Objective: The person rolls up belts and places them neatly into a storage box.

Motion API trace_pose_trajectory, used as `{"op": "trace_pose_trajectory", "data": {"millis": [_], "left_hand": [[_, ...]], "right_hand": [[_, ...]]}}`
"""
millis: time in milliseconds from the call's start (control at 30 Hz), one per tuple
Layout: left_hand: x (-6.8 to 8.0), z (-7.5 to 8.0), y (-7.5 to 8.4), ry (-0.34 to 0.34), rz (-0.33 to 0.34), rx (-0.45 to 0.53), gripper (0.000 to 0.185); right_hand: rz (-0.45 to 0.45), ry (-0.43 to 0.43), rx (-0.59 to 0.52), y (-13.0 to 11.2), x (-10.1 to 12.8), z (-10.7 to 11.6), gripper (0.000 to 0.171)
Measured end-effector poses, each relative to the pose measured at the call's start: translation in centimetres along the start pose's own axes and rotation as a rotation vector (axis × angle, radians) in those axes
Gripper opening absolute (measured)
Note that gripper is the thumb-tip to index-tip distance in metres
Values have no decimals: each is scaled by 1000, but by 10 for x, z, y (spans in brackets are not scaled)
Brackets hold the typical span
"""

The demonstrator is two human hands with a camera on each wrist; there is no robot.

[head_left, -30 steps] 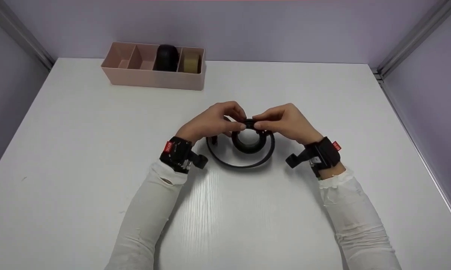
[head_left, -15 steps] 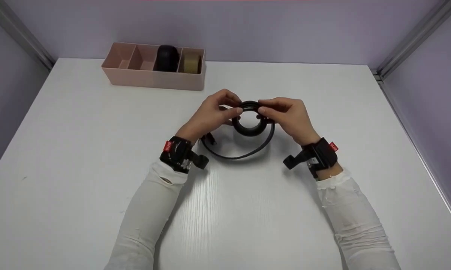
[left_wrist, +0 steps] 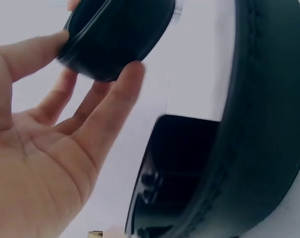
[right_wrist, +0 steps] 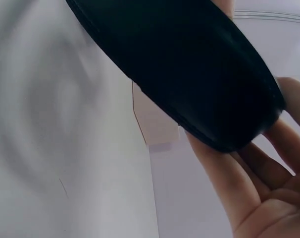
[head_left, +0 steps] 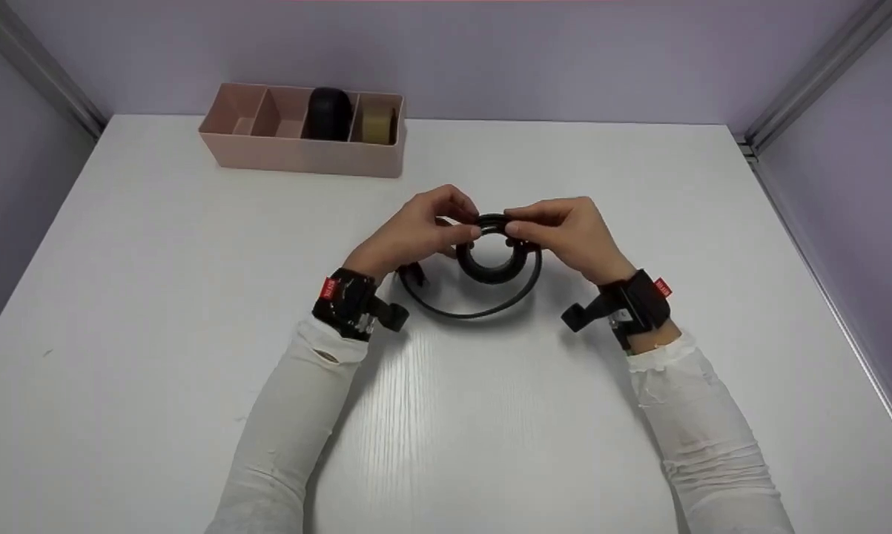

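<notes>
A black belt (head_left: 492,275) is wound into a small coil, with its loose length curving round in front as a wider loop. My left hand (head_left: 425,228) pinches the coil's far left side between thumb and fingers. On the opposite side my right hand (head_left: 573,231) grips it the same way. In the left wrist view, a stitched strap (left_wrist: 271,129) hangs at the right beside a dark, squarish end piece (left_wrist: 182,148), probably the buckle. The right wrist view shows the coil's smooth outer face (right_wrist: 184,74) between thumb and fingers.
At the back left of the white table (head_left: 119,297) stands a pink divided box (head_left: 305,156). A rounded black item (head_left: 330,115) and a yellowish roll (head_left: 377,124) sit in its right compartments. Lilac panels (head_left: 534,59) enclose the table's back and sides.
Both hands moved the coil away from the body, then brought it partway back. The loose loop shifted along with it, and both hands kept their hold.
</notes>
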State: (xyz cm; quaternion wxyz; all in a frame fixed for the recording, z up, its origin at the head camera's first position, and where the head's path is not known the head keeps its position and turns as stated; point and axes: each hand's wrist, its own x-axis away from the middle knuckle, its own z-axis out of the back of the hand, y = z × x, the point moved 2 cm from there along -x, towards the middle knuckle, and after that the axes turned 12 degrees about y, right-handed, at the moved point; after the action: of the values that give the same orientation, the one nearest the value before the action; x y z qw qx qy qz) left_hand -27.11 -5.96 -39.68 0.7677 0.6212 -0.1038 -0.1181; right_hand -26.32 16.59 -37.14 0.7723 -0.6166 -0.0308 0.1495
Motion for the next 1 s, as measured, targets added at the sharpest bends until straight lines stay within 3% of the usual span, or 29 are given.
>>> {"op": "trace_pose_trajectory", "data": {"millis": [167,267,467,767,1000], "left_hand": [[1,-3,-2,-111,29,-81,27],[1,-5,-4,-128,45,-83,27],[-1,-4,-3,-60,9,-37,27],[-3,-2,0,100,-16,89,26],[-1,-2,-1,44,2,56,30]], "right_hand": [[-29,-110,113,0,2,-1,30],[-41,-131,134,1,3,-2,30],[-35,-57,86,-1,2,-2,33],[-24,107,-49,-3,0,-1,35],[-26,95,-45,-1,0,-1,31]]}}
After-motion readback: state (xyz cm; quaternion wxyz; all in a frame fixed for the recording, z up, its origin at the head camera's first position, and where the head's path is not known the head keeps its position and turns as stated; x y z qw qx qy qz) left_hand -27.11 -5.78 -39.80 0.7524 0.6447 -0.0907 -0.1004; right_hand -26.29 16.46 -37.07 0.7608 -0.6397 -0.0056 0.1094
